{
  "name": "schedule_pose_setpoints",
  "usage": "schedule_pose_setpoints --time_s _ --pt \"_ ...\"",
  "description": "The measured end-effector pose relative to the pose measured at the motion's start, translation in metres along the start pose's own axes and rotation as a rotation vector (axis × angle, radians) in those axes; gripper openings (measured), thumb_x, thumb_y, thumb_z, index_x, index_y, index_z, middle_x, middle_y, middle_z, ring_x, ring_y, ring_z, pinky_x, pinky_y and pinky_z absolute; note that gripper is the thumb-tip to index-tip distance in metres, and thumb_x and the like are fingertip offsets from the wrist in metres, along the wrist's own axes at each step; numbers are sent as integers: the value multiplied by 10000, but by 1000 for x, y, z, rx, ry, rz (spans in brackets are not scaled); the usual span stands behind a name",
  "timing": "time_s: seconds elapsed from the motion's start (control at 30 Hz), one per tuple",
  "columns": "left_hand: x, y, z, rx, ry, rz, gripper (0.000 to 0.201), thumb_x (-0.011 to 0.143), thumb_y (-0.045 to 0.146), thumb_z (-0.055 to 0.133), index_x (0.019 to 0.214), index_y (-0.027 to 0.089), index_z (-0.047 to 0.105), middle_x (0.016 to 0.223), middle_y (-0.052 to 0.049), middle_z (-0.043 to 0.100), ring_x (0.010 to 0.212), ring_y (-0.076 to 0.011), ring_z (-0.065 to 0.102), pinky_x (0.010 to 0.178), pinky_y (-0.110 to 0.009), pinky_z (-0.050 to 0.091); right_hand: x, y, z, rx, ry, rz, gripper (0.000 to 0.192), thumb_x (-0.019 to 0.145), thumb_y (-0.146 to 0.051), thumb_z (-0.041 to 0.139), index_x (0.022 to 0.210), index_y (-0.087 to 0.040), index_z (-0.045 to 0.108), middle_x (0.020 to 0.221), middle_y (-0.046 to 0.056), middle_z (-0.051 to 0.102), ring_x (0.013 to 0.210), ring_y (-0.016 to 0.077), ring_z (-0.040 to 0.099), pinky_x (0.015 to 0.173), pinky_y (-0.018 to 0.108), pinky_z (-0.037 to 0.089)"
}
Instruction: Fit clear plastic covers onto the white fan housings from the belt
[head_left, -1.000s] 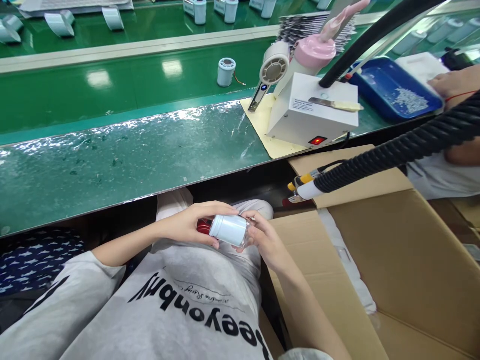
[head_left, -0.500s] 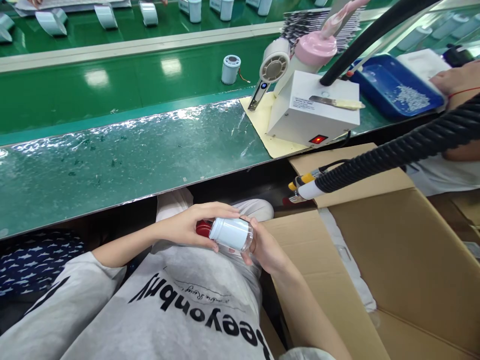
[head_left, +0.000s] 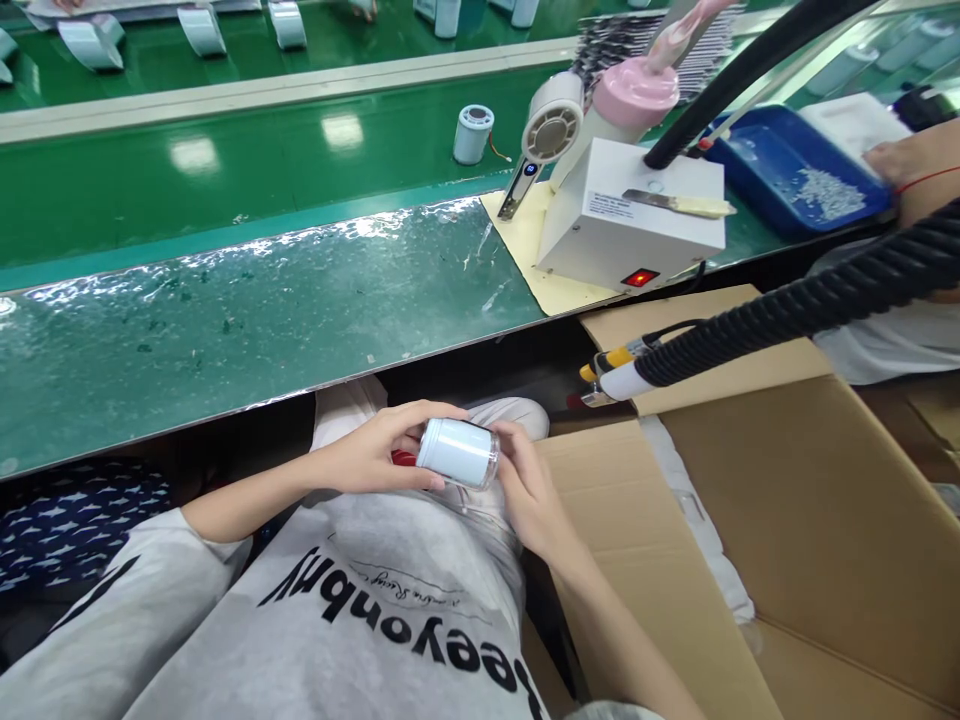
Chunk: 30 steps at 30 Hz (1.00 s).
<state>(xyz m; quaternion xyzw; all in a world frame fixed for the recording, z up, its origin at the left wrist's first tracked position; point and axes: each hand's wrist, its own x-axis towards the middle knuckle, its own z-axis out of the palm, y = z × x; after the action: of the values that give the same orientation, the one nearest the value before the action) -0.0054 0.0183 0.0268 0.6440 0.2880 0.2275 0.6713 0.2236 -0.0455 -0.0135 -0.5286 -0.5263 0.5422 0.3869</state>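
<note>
Over my lap, a light-blue cylindrical housing (head_left: 456, 452) with a clear end lies on its side between my hands. My left hand (head_left: 375, 450) is closed round its left end, thumb below and fingers above. At the clear right end, the curled fingers of my right hand (head_left: 526, 490) touch it; its fingertips are partly hidden behind the housing. A red piece (head_left: 403, 458) shows beside my left palm, mostly covered, and I cannot tell whether it is held.
Ahead runs a green bench ledge (head_left: 262, 320). A similar cylinder with wires (head_left: 473, 135) stands on the belt. To the right are a handheld fan (head_left: 551, 130), a white machine box (head_left: 634, 215), a black hose (head_left: 795, 300), an open carton (head_left: 825, 500) and a blue tray (head_left: 757, 165) near another person's arm.
The housing has tilted and turned slightly in my hands, and my right hand has shifted its fingers up along the clear end. The wired cylinder has moved a little to the right and turned.
</note>
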Motion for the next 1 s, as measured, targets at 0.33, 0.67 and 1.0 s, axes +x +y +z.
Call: schedule_pose_setpoints --time_s 0.33,0.67,1.0 --pt "-1 -1 -2 -17 -45 -35 749 774 327 861 1454 268 552 1327 -120 662 1091 -249 703 886 -349 606 -4 -3 -11 -170 -87 -444 494 930 -369 751 1395 -311 596 1425 118 642 1304 326 630 1037 505 592" --pt "-5 -19 -4 -116 -170 -20 868 851 218 788 1587 368 354 1583 -135 495 1287 -278 642 1015 -400 585 -14 -2 -12 52 -85 -168 473 827 -360 852 1286 -346 737 1404 73 673 1299 342 635 946 451 648" --pt "-3 -13 -3 93 -207 87 845 869 233 774 1588 377 355 1647 -117 413 1488 -320 445 1098 -422 527 -17 3 -12 -7 -97 -344 511 863 -331 836 1350 -377 686 1440 71 647 1346 310 603 975 408 633"
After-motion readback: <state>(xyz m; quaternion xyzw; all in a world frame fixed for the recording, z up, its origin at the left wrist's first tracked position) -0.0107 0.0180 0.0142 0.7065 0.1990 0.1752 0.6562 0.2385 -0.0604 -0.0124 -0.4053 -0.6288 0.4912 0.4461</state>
